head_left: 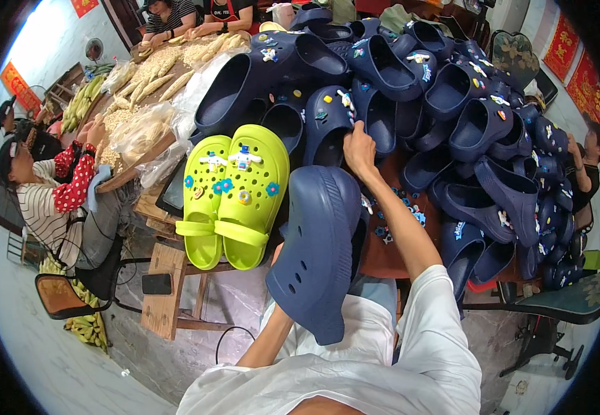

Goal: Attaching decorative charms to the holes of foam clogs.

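A plain navy clog (314, 242) hangs close in front of me, tilted, with its holed side showing. My left hand (278, 253) holds it from behind; most of the fingers are hidden by the shoe. My right hand (360, 149) reaches forward, fingers closed at the right rim of a navy clog with charms (325, 117) at the near edge of the pile. Left of the held shoe, a pair of lime green clogs (251, 187) stands with flower and cartoon charms on the uppers. Loose blue and white charms (410, 207) lie on the brown tabletop beside my right forearm.
A large heap of navy clogs (480, 124) covers the table ahead and to the right. A wooden stool (165, 263) with a phone (157, 284) stands at lower left. Farther left, people sit around a table of corn (155, 69). Another person (590, 152) is at the far right.
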A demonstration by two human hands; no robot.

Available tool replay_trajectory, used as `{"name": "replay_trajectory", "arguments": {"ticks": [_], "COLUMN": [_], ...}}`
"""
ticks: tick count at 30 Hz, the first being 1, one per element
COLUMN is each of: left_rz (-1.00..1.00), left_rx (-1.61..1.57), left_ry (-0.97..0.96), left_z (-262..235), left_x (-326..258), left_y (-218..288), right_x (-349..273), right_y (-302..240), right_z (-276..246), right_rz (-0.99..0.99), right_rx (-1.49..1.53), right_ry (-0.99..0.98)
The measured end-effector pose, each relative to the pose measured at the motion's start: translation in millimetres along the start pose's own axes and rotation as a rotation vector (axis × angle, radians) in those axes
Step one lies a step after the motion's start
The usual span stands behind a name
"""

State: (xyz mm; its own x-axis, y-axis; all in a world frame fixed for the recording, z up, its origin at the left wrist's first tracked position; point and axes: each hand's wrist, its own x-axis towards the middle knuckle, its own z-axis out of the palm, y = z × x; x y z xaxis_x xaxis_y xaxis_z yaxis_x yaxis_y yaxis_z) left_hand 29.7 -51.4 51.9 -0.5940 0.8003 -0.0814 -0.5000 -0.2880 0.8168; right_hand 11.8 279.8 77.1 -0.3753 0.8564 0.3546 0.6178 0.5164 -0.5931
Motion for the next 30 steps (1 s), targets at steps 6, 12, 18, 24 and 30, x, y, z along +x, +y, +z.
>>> {"name": "replay_trajectory", "arguments": {"ticks": [6,12,18,24,30], "left_rz": [0.002,0.050,0.173,0.350,0.742], "left_rx": [-0.013,-0.023,-0.043,0.125,0.310], "left_ry": [0.005,0.010,-0.004,-0.001,0.044], "left_z": [1,4,27,83,130], "left_x": [-5,2,26,87,191], "left_y": [-4,1,24,50,54], "right_x": [10,-10,-87,-167,-209], "right_y": [-11,3,74,140,153], "right_z": [-37,-113,-153,-148,-151], "right_rz": [-0.165,-0.285,-0.244,-0.048,0.070], "right_rx": [0.089,0.213,0.358,0.397,0.478], "right_ry": [0.226,0.443,0.487,0.542,0.425]}}
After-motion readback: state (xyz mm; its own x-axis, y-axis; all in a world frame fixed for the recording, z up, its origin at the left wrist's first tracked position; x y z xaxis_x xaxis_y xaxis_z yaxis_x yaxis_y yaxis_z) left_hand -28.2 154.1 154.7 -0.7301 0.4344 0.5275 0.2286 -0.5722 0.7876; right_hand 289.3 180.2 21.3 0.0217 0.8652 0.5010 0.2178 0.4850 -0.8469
